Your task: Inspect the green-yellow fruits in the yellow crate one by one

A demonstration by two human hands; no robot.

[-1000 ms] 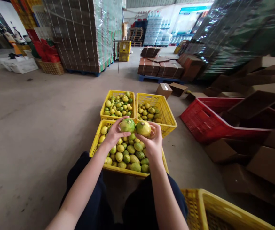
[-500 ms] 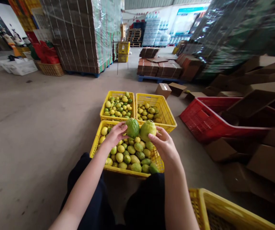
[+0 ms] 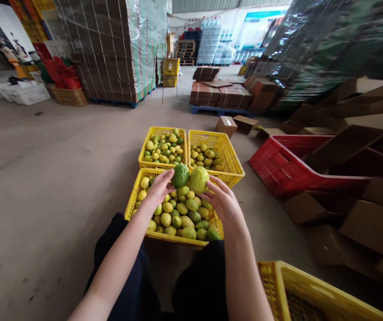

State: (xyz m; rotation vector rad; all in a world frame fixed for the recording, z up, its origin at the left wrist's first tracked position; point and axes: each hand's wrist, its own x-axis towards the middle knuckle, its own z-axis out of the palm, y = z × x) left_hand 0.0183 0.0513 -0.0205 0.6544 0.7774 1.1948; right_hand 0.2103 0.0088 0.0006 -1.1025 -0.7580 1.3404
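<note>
My left hand (image 3: 161,187) is closed on a dark green fruit (image 3: 180,176), its fingertips at the fruit's left side. A yellow-green fruit (image 3: 198,179) is in my right hand (image 3: 223,200), whose fingers curve round its right side. The two fruits are side by side, with hardly any gap between them. Both hands are above the near yellow crate (image 3: 178,241), which holds many yellow and green fruits (image 3: 187,222). Behind it stand a left yellow crate (image 3: 140,159) with similar fruits and a right yellow crate (image 3: 233,165), partly filled.
A red crate (image 3: 268,171) with cardboard in it stands at the right, among open cardboard boxes (image 3: 372,227). Another yellow crate (image 3: 280,285) is at the lower right. Farther off are wrapped stacks (image 3: 101,49) and flattened cartons (image 3: 233,96) on a blue pallet.
Both hands and their fruits have shifted slightly left. The right hand's fingers have changed position round the yellow-green fruit, which now shows a different side. The view has shifted a little.
</note>
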